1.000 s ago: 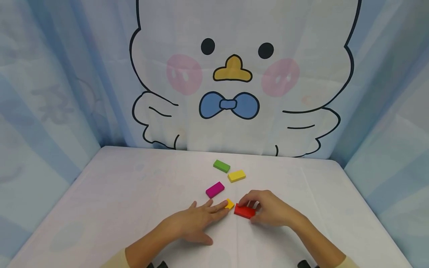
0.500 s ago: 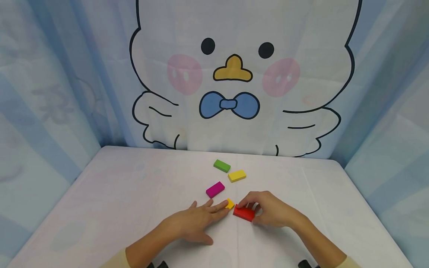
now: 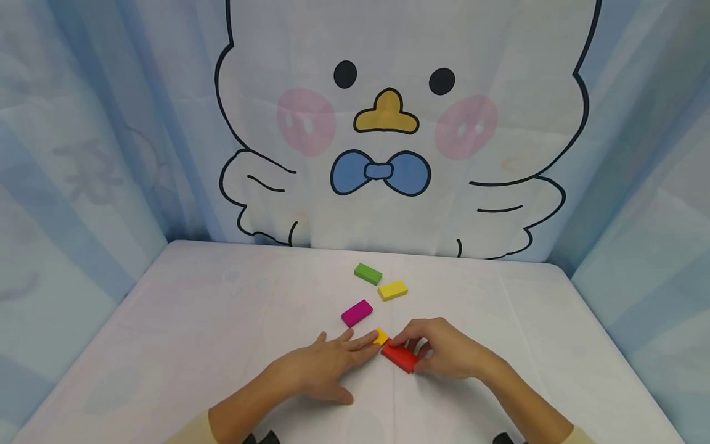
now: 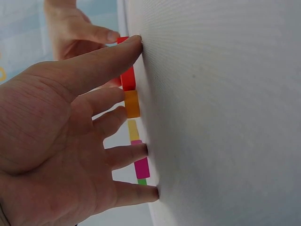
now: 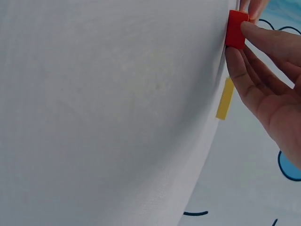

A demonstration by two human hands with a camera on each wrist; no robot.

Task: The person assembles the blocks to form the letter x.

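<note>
A red block [image 3: 398, 357] lies on the white table, pinched between the thumb and fingers of my right hand [image 3: 446, 348]. In the right wrist view, that hand's thumb presses one face of the red block [image 5: 236, 29]. My left hand [image 3: 327, 369] is spread out, with straight fingers. Two of its fingertips touch the orange-yellow block [image 3: 381, 337], which they partly cover. In the left wrist view, the orange-yellow block [image 4: 132, 103] stands right against or very near the red block [image 4: 128, 81]; I cannot tell whether they touch.
Farther back on the table lie a magenta block [image 3: 357, 313], a yellow block [image 3: 392, 290] and a green block [image 3: 368, 274], apart from one another. A curtain with a cartoon bird [image 3: 383, 111] hangs behind the table's far edge.
My right hand has turned the red block clockwise and shifted it slightly left, towards the orange-yellow block. My left hand has stayed in place.
</note>
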